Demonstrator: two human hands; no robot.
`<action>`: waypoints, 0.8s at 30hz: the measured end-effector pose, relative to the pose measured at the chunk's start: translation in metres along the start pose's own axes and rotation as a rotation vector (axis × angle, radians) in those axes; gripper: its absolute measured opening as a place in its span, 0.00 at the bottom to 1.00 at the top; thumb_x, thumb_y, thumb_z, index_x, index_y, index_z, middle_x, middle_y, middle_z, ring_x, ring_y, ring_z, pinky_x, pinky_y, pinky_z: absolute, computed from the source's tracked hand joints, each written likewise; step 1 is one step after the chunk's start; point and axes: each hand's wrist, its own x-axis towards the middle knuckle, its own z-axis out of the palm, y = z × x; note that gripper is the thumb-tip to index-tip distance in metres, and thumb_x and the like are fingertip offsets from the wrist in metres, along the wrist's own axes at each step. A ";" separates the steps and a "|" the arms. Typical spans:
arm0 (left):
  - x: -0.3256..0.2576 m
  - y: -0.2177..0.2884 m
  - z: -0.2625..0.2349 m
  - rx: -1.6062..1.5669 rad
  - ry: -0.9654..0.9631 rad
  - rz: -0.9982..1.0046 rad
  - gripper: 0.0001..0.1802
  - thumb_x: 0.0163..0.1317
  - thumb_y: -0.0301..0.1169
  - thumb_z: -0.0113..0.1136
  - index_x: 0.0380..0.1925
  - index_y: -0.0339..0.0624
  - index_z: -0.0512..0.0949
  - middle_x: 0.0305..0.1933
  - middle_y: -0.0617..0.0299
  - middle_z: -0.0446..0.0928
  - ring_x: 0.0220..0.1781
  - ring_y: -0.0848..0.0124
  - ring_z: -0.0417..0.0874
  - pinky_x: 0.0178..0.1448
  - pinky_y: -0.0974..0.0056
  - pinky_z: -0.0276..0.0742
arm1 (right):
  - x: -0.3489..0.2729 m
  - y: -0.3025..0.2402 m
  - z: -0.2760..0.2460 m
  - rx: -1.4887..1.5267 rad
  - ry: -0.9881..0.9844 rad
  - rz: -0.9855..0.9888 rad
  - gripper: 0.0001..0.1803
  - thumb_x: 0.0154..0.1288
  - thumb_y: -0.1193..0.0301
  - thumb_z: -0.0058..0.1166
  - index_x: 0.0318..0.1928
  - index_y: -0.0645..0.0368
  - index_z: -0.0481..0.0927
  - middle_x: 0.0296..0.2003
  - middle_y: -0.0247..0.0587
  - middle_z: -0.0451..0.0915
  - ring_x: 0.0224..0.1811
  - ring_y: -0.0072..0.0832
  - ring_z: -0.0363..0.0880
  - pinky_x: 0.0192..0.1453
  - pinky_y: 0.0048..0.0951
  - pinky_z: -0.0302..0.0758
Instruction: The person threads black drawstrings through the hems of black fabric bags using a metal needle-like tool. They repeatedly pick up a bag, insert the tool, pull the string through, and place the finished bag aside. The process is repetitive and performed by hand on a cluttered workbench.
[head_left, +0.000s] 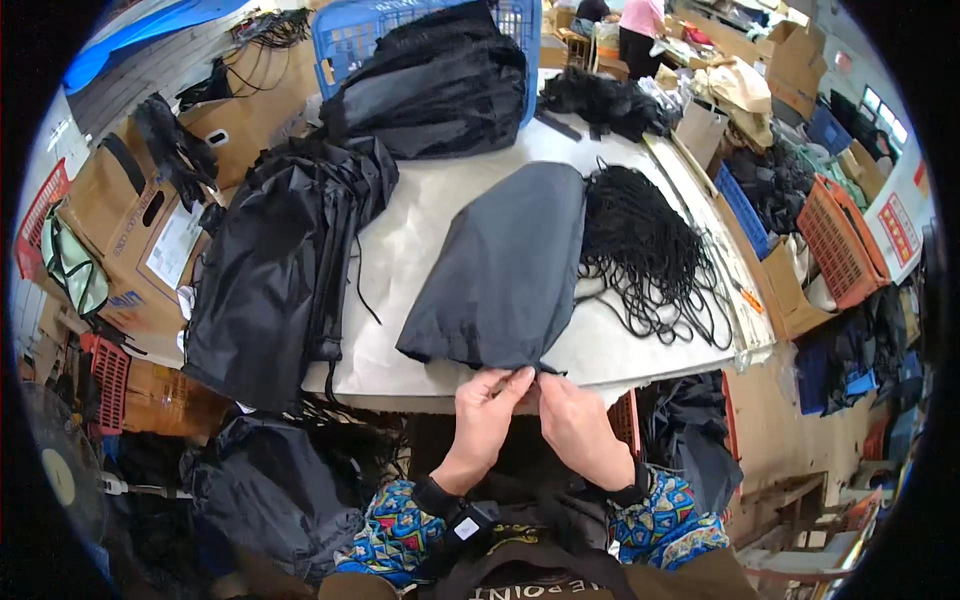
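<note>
A black fabric bag (505, 265) lies flat on the white table (390, 330), its near corner at the front edge. My left hand (482, 420) pinches that corner between thumb and finger. Close beside it, my right hand (580, 425) is closed on the same corner; a small dark end pokes out between the hands. Whether a cord is in the fingers is too small to tell. A heap of black cords (645, 245) lies just right of the bag, with loops trailing toward the table's front edge.
A stack of black bags (265, 270) overhangs the table's left front. Behind, more black fabric (430, 90) fills a blue basket (345, 50). Cardboard boxes (120, 235) stand left; an orange crate (840, 240) stands right. Dark bags (275, 490) hang below the table. A person in pink (640, 25) stands far back.
</note>
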 end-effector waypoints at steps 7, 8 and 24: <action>0.022 0.036 -0.034 -0.156 0.199 0.041 0.09 0.60 0.33 0.61 0.25 0.41 0.77 0.25 0.69 0.75 0.25 0.81 0.71 0.30 0.73 0.67 | -0.013 0.037 -0.073 -0.021 -0.107 -0.092 0.09 0.58 0.75 0.56 0.40 0.62 0.79 0.28 0.49 0.78 0.29 0.46 0.78 0.32 0.36 0.75; 0.019 0.032 -0.032 -0.094 0.177 0.017 0.12 0.61 0.34 0.62 0.22 0.41 0.77 0.22 0.71 0.73 0.24 0.83 0.69 0.28 0.74 0.64 | -0.015 0.037 -0.075 -0.012 -0.114 -0.071 0.10 0.57 0.76 0.55 0.41 0.62 0.79 0.27 0.49 0.78 0.28 0.46 0.78 0.31 0.36 0.75; 0.019 0.022 -0.046 -0.068 0.170 0.060 0.18 0.67 0.41 0.53 0.25 0.38 0.77 0.23 0.61 0.78 0.20 0.77 0.77 0.23 0.72 0.70 | -0.023 0.021 -0.089 0.205 -0.108 -0.037 0.08 0.60 0.74 0.56 0.39 0.66 0.80 0.27 0.52 0.79 0.24 0.42 0.78 0.27 0.30 0.73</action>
